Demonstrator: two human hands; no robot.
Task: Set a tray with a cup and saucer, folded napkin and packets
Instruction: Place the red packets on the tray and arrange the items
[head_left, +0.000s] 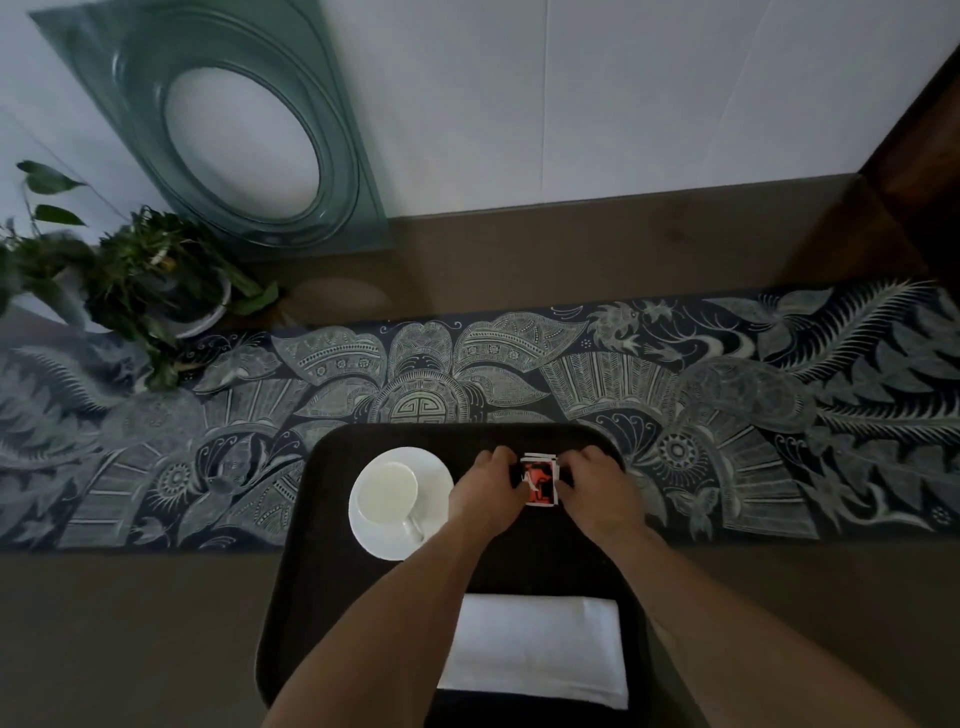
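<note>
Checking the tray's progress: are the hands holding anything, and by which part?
Both hands, left hand and right hand, pinch a small stack of red-and-black packets by its left and right edges.

Glossy white cup (390, 492), saucer (436, 470); matt dark tray (332, 457); cloth napkin (535, 649).

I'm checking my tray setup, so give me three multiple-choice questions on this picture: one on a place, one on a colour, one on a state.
1. Where does the folded white cloth napkin lie on the dark rectangular tray?
A. near edge
B. far edge
C. under the saucer

2. What colour is the round china saucer?
A. black
B. white
C. green

3. What are the left hand and right hand doing?
A. resting flat
B. lifting the cup
C. holding the red-and-black packets

Answers: 1 A, it lies closest to the person. 2 B, it matches the white cup. 3 C, fingers grip the packets from both sides.
</note>
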